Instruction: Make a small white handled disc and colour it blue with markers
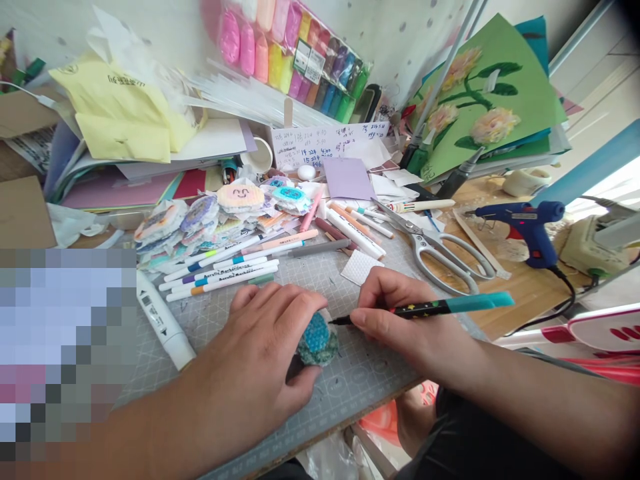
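My left hand (275, 333) is closed around a small round textured piece (318, 339), holding it just over the grey cutting mat (350, 390). Its face shows a blue patch with grey-green around it; part is hidden by my fingers. In my right hand (395, 313) is a marker pen (425, 309) with a black patterned barrel and a teal end. The dark tip is at the right edge of the piece; whether it touches I cannot tell. Several white acrylic markers (225, 273) lie beyond my left hand, below a heap of colourful decorated textured pieces (240, 199).
Silver scissors (440, 250) lie right of the markers, with a blue glue gun (525, 223) farther right. A thick white marker (163, 320) rests left of my left hand. Behind stand a yellow tissue pack (120, 107), clay packets (295, 57) and green flower artwork (493, 100).
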Action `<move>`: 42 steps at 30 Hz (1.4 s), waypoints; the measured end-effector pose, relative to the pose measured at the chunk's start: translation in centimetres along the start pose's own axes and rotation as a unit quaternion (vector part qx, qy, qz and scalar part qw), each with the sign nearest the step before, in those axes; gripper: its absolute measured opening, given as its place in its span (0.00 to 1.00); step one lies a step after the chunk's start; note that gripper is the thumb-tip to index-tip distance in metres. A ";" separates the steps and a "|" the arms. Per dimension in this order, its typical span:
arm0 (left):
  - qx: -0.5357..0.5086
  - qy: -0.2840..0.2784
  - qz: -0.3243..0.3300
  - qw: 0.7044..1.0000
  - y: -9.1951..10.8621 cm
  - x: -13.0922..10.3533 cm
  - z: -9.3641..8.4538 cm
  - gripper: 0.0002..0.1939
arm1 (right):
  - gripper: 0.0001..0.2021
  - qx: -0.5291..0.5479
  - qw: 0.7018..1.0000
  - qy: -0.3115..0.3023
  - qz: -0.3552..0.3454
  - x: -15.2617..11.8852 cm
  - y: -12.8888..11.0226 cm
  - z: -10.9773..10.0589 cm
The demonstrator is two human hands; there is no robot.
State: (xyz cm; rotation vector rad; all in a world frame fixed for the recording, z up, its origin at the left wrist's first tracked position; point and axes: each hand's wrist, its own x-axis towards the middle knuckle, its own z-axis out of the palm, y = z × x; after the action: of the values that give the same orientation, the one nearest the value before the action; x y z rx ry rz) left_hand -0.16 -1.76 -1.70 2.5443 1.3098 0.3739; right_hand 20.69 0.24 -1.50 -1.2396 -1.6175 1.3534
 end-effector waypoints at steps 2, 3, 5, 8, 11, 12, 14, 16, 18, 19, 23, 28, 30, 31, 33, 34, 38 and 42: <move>-0.005 -0.003 0.001 1.000 0.1 0.0 0.0 0.24 | 0.10 0.009 1.000 -0.021 0.016 0.0 -0.2 0.0; -0.007 -0.006 -0.001 1.000 0.1 0.0 -0.1 0.24 | 0.10 0.012 0.999 -0.029 0.022 0.0 -0.3 -0.1; -0.011 -0.011 -0.006 1.000 0.2 0.0 -0.1 0.23 | 0.10 0.012 0.999 -0.027 0.022 -0.1 -0.3 -0.1; -0.015 -0.013 -0.011 1.000 0.2 0.1 -0.1 0.23 | 0.09 -0.007 1.000 -0.002 0.005 -0.1 -0.2 -0.1; -0.019 -0.012 -0.011 1.000 0.2 0.2 -0.1 0.23 | 0.10 -0.011 1.000 -0.028 0.006 0.0 -0.2 0.0; -0.020 -0.010 -0.012 1.000 0.2 0.2 -0.1 0.23 | 0.11 -0.011 0.999 -0.030 0.007 0.0 -0.2 0.0; -0.025 -0.004 -0.016 1.000 0.3 0.2 -0.1 0.24 | 0.10 -0.014 1.000 -0.015 0.003 0.0 -0.2 0.1; -0.027 0.004 -0.020 0.999 0.4 0.2 0.0 0.24 | 0.10 -0.012 1.000 -0.012 -0.003 0.0 -0.2 0.1; -0.029 0.007 -0.016 0.999 0.5 0.2 0.0 0.24 | 0.11 -0.007 0.999 -0.032 0.000 0.0 -0.2 0.1; -0.030 0.009 -0.015 0.999 0.5 0.1 0.0 0.24 | 0.11 -0.006 0.999 -0.036 0.002 0.0 -0.2 0.1; -0.035 0.010 -0.016 0.999 0.5 0.1 0.1 0.25 | 0.10 -0.016 1.000 -0.005 0.002 0.1 -0.1 0.0; -0.032 0.003 -0.023 0.999 0.5 0.1 0.0 0.24 | 0.10 -0.006 0.999 -0.025 0.020 0.1 -0.2 -0.1; -0.033 0.000 -0.022 0.999 0.4 0.1 0.0 0.24 | 0.09 -0.012 1.000 -0.009 0.009 0.1 -0.2 -0.1; -0.032 -0.002 -0.021 0.999 0.4 0.1 0.0 0.24 | 0.09 -0.010 1.000 -0.014 0.011 0.1 -0.3 -0.1; -0.031 -0.005 -0.021 0.999 0.3 0.0 0.1 0.24 | 0.10 -0.002 0.999 -0.035 0.024 0.2 -0.3 -0.1; -0.031 -0.006 -0.019 0.999 0.2 0.0 0.1 0.24 | 0.09 0.000 0.999 -0.038 0.026 0.2 -0.4 -0.1; -0.032 -0.004 -0.008 0.999 0.0 0.0 0.1 0.24 | 0.09 -0.003 1.000 -0.019 0.015 0.3 -0.3 -0.1; -0.033 -0.008 -0.008 0.999 -0.2 0.0 0.2 0.24 | 0.10 0.000 0.999 -0.029 0.018 0.2 -0.4 -0.2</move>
State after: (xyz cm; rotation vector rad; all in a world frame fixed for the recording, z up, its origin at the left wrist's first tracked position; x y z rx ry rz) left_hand -0.21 -1.67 -1.92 2.4762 1.2913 0.3862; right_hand 20.74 0.48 -1.11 -1.2458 -1.6424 1.4230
